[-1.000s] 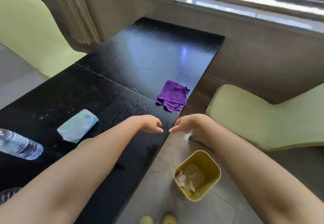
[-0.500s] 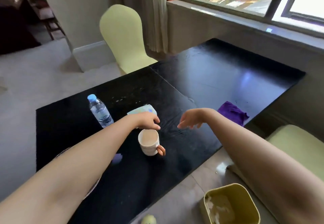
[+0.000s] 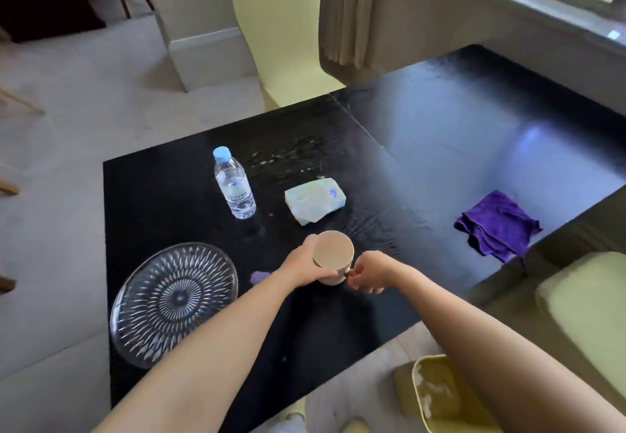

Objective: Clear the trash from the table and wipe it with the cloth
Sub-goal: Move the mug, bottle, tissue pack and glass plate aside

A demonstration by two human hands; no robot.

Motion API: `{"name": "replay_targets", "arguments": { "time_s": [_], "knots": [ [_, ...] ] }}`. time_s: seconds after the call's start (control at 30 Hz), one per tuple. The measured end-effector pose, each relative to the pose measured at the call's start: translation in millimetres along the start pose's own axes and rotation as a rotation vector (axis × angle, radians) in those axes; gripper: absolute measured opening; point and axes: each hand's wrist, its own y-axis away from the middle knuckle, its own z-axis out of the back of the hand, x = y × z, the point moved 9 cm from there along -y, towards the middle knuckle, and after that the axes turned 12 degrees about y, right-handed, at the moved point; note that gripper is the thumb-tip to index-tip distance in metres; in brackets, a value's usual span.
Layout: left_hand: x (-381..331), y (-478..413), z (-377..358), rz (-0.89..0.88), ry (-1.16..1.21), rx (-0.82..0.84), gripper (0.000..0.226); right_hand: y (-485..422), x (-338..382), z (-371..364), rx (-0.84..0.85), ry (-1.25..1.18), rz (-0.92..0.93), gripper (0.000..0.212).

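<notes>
Counter, black: my left grip wraps the beige mug; my right grip pinches its handle. Purple cloth lies far right at the edge. Yellow bin on the floor, near right. Bottle, tissue pack, glass plate at left.

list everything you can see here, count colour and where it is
table: 1, black, centre of view
water bottle: 1, clear with blue cap, upright at table's far side
tissue pack: 1, pale blue-white, right of the bottle
mug: 1, beige, near table edge, between both hands
glass plate: 1, clear cut glass, near left of table
cloth: 1, purple, crumpled at table's right edge
bin: 1, yellow, on floor below table, white scraps inside
chairs: 2, pale yellow, one behind table, one at right
left hand: wrapped around mug
right hand: at mug's handle side
</notes>
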Motion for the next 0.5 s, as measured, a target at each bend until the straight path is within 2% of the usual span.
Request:
{"name": "replay_targets", "arguments": {
  "time_s": [0.23, 0.37, 0.5],
  "knots": [
    [5.7, -10.9, 19.4, -0.026, 0.181, -0.139, 0.08, -16.4, -4.7, 22.3, -0.223, -0.073, -0.049, 0.022],
    [-2.2, -15.1, 44.5, -0.101, 0.233, -0.231, 0.081, -20.2, 12.7, 46.2, -0.32, -0.029, 0.002, 0.025],
    [-0.3, -20.1, 80.2, -0.165, 0.453, -0.221, 0.054, -16.8, 29.7, 81.6, -0.403, -0.089, 0.087, 0.016]
  ]
}}
